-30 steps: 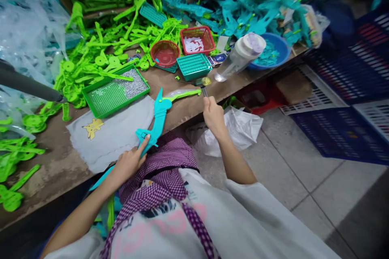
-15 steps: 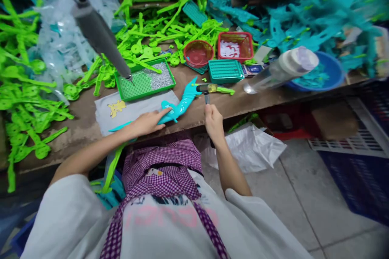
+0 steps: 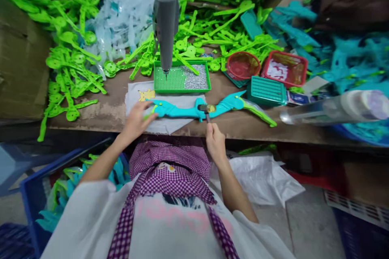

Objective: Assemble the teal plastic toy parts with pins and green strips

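A teal plastic toy bow (image 3: 182, 110) with green tips lies across the bench edge on a grey cloth (image 3: 165, 125). My left hand (image 3: 137, 118) rests on its left end, fingers spread and pressing it down. My right hand (image 3: 214, 142) is closed round the handle of a small hammer (image 3: 207, 110), whose head sits on the middle of the bow. A grey electric screwdriver (image 3: 165, 20) hangs above a green tray (image 3: 170, 83) of small silver screws.
Piles of green plastic parts (image 3: 69, 64) cover the bench's left and back; teal parts (image 3: 349, 60) heap at the right. A round red basket (image 3: 243, 64), a square red basket (image 3: 285, 68), a teal tray (image 3: 266, 91) and a clear bottle (image 3: 334, 109) stand right. A white bag (image 3: 267, 182) lies below.
The view swung left. The bow was turned from pointing away to lying sideways along the bench edge. My left hand slid to its left end; the hammer head now rests on its middle.
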### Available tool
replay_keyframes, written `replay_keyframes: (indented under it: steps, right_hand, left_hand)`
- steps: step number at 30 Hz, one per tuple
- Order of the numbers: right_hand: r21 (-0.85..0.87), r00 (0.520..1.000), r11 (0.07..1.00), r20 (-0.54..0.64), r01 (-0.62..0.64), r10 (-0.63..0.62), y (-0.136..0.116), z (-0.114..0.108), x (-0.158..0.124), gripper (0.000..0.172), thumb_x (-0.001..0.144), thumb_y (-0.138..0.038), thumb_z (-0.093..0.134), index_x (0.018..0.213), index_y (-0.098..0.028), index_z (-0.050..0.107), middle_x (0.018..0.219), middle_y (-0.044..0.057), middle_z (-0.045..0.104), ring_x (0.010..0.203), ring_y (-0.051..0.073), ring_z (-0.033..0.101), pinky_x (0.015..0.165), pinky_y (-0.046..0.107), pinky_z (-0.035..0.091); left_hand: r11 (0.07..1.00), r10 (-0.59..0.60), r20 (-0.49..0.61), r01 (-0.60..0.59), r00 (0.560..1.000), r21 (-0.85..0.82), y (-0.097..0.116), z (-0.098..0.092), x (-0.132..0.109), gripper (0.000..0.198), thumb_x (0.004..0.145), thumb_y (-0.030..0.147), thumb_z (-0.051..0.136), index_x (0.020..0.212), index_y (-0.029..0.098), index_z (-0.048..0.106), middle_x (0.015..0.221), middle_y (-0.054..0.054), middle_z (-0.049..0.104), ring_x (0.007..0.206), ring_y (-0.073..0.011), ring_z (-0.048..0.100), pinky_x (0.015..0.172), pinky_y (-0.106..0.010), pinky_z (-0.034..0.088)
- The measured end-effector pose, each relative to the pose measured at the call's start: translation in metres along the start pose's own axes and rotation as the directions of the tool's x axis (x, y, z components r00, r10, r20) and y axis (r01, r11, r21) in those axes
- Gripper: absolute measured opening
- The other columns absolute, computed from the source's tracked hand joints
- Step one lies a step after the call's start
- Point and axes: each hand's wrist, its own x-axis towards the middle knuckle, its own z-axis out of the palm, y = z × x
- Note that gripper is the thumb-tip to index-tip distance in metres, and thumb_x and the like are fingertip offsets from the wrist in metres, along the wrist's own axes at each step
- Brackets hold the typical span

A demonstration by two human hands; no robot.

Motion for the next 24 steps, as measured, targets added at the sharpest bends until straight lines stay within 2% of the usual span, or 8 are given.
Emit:
replay_keyframes:
  steps: [1,3,4,6,9,14,18,24]
  right_hand:
    - [-0.054,0.996,0.997,0.064,0.059,-0.055,-0.009,0.003,-0.005,0.040,0.098,-0.049,0.023,0.080,-0.024,0.048,0.060,0.001,0.056,0.057,0.018,0.053,0.060,0.027,0.032]
    - [-0.159,0.959,0.967,0.233,0.199,-0.159,-0.028,0.014,-0.010,0.038,0.100,-0.044,0.024,0.088,-0.022,0.053,0.063,0.003,0.062,0.058,0.019,0.056,0.060,0.027,0.029]
    - [-0.214,0.934,0.942,0.306,0.258,-0.187,-0.036,0.020,-0.010,0.037,0.100,-0.043,0.025,0.092,-0.021,0.054,0.066,0.004,0.064,0.059,0.020,0.057,0.060,0.028,0.028]
    - [-0.329,0.902,0.885,0.387,0.328,-0.191,-0.050,0.034,-0.007,0.037,0.102,-0.041,0.025,0.099,-0.020,0.056,0.071,0.006,0.069,0.061,0.021,0.059,0.059,0.028,0.024]
    - [-0.455,0.891,0.809,0.419,0.372,-0.174,-0.061,0.047,-0.002,0.041,0.103,-0.042,0.023,0.106,-0.018,0.055,0.079,0.009,0.072,0.063,0.022,0.060,0.059,0.029,0.020]
    - [-0.539,0.896,0.752,0.419,0.378,-0.150,-0.069,0.041,-0.001,0.042,0.104,-0.043,0.021,0.107,-0.018,0.055,0.078,0.009,0.072,0.063,0.022,0.060,0.059,0.029,0.018]
    - [-0.520,0.919,0.772,0.332,0.366,-0.212,-0.076,0.038,0.000,0.043,0.104,-0.041,0.019,0.106,-0.018,0.055,0.080,0.010,0.071,0.068,0.023,0.062,0.061,0.029,0.024]
    - [-0.597,0.907,0.713,0.397,0.369,-0.137,-0.079,0.048,0.007,0.045,0.103,-0.044,0.021,0.108,-0.016,0.056,0.079,0.012,0.071,0.062,0.024,0.058,0.059,0.030,0.021]
  left_hand:
    - [0.976,-0.216,-0.151,0.219,0.965,0.005,-0.012,-0.009,-0.029,0.043,0.093,0.049,0.048,0.118,0.014,0.055,0.109,-0.013,0.066,0.098,-0.0230,0.063,0.090,-0.035,0.048]
    - [0.837,-0.535,-0.245,0.546,0.808,-0.028,-0.031,-0.019,-0.082,0.042,0.089,0.054,0.051,0.106,0.016,0.055,0.091,-0.008,0.068,0.082,-0.0221,0.065,0.077,-0.032,0.050]
    - [0.777,-0.617,-0.232,0.629,0.752,-0.027,-0.037,-0.019,-0.103,0.040,0.088,0.055,0.052,0.101,0.018,0.056,0.083,-0.006,0.068,0.078,-0.0224,0.066,0.073,-0.031,0.049]
    - [0.709,-0.699,-0.164,0.704,0.696,-0.030,-0.044,-0.013,-0.129,0.035,0.085,0.056,0.053,0.088,0.021,0.057,0.074,-0.004,0.067,0.073,-0.0218,0.065,0.068,-0.029,0.046]
    - [0.675,-0.724,-0.011,0.704,0.690,-0.223,-0.047,0.004,-0.134,0.038,0.084,0.056,0.051,0.073,0.021,0.058,0.063,-0.002,0.065,0.061,-0.0170,0.062,0.061,-0.025,0.044]
    - [0.384,-0.769,0.119,0.604,0.628,-0.698,-0.056,0.023,-0.114,0.039,0.077,0.053,0.059,0.066,0.016,0.062,0.051,0.000,0.058,0.043,-0.0092,0.050,0.047,-0.020,0.038]
    - [0.352,-0.762,0.113,0.554,0.637,-0.754,-0.061,0.026,-0.114,0.037,0.073,0.050,0.065,0.059,0.015,0.060,0.046,0.002,0.054,0.039,-0.0069,0.046,0.043,-0.019,0.035]
    - [0.354,-0.751,0.108,0.534,0.651,-0.768,-0.061,0.026,-0.116,0.038,0.072,0.050,0.066,0.058,0.015,0.059,0.045,0.003,0.054,0.038,-0.0060,0.046,0.040,-0.017,0.034]
